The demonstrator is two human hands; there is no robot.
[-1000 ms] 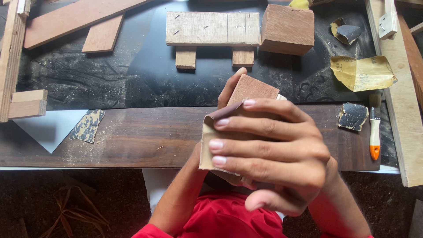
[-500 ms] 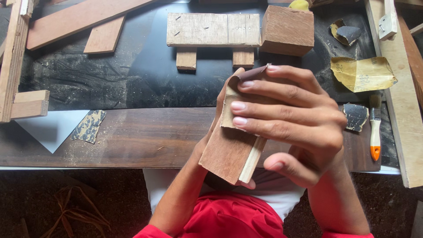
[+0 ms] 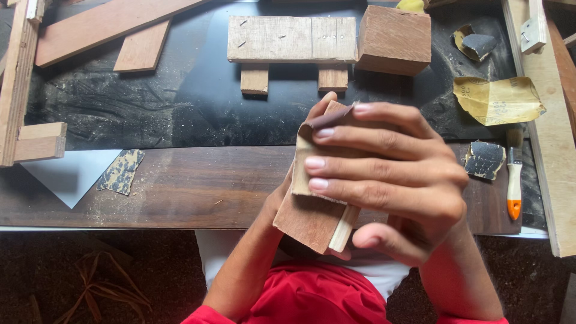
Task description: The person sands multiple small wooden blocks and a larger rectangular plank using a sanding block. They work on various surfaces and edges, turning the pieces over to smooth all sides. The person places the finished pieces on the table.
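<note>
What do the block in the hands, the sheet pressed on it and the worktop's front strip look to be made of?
Block: bare reddish-brown wood, matt, grain visible. Sheet under the right hand: likely sandpaper, tan paper back, dark folded edge. Front strip: dark wood plank, streaked grain, dusty.

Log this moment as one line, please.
right hand: presses tan sandpaper sheet on brown wooden block | left hand: holds block underneath

A small reddish wooden block [image 3: 312, 219] lies under the right hand's fingers [image 3: 360, 171]; an orange-handled paintbrush [image 3: 514, 174] lies right of them, a pale nailed wooden bench [image 3: 291, 39] beyond
</note>
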